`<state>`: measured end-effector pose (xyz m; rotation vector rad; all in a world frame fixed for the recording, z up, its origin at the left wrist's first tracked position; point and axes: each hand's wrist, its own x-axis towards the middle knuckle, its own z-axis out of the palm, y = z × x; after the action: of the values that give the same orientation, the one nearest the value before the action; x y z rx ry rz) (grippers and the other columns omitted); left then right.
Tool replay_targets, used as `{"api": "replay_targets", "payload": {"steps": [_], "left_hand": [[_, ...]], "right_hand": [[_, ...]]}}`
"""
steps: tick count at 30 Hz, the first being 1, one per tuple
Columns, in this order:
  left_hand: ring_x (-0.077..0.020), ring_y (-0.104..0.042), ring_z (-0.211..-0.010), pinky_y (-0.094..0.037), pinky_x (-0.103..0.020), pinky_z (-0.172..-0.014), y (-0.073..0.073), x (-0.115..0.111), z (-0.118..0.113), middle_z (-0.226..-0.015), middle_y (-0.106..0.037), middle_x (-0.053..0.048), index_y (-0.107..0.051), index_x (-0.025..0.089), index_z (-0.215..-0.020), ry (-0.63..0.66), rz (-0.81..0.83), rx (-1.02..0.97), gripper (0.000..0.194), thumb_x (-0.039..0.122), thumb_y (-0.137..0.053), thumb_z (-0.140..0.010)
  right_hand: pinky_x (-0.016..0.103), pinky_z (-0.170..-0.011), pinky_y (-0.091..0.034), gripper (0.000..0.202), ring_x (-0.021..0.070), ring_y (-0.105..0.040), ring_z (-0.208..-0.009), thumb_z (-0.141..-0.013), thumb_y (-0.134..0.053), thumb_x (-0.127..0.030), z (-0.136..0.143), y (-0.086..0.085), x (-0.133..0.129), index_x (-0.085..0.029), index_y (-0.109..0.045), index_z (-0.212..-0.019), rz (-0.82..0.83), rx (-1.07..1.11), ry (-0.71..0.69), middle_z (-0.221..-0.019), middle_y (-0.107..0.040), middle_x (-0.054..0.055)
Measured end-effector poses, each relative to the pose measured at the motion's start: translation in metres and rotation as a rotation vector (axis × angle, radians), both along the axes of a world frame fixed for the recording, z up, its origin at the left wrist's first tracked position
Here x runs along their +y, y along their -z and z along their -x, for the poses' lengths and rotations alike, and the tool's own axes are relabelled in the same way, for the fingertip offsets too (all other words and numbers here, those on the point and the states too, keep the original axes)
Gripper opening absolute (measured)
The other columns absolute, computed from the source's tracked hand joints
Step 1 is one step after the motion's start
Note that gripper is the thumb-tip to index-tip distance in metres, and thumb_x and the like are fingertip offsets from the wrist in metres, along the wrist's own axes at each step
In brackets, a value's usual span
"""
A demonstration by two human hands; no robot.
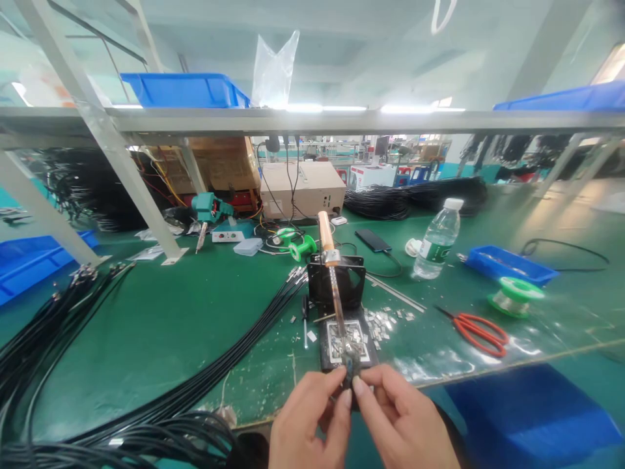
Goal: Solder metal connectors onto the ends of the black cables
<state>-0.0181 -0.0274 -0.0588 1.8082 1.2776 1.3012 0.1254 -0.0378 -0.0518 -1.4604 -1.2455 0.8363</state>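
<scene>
My left hand (pixel 317 410) and my right hand (pixel 398 410) come together at the table's front edge. Between them, thumbs and forefingers pinch a small dark piece (pixel 349 376); its exact kind is too small to make out. Just beyond the fingertips lies the tip end of a soldering iron (pixel 336 286) with a wooden handle, which slopes down toward me on a black stand (pixel 336 280). Under the iron, a small square tray (pixel 331 352) holds several little metal pieces. More metal pieces (pixel 383 324) lie scattered to its right.
Black cables (pixel 239 326) with metal ends stretch across the left. On the right are orange-handled scissors (pixel 481 333), a solder spool (pixel 515 296), a blue tray (pixel 510 264) and a water bottle (pixel 438 241). A screwdriver (pixel 305 322) lies left of the stand. Overhead runs a shelf (pixel 342 122).
</scene>
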Motion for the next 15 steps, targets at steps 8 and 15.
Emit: {"api": "replay_targets", "payload": {"steps": [8, 15], "left_hand": [[-0.0144, -0.073, -0.067, -0.061, -0.018, -0.062, -0.0022, 0.0027, -0.0009, -0.087, -0.079, -0.003, -0.081, 0.023, -0.114, -0.045, -0.055, 0.064, 0.022, 0.024, -0.066, -0.099], [-0.0154, -0.077, -0.073, -0.061, -0.018, -0.066, 0.0005, -0.0025, 0.0016, -0.091, -0.081, -0.003, -0.081, 0.024, -0.114, -0.017, -0.084, 0.104, 0.022, 0.021, -0.066, -0.098]], "right_hand": [[0.026, -0.055, -0.036, 0.044, 0.0133, -0.043, -0.055, -0.096, -0.057, -0.058, -0.0015, 0.0088, 0.0087, -0.019, -0.065, -0.077, -0.01, 0.001, -0.018, -0.06, -0.051, -0.003], [0.025, -0.056, -0.037, 0.044, 0.0134, -0.047, -0.055, -0.097, -0.056, -0.058, -0.0017, 0.0097, 0.0008, -0.02, -0.067, -0.079, -0.004, -0.008, -0.023, -0.062, -0.054, -0.003]]}}
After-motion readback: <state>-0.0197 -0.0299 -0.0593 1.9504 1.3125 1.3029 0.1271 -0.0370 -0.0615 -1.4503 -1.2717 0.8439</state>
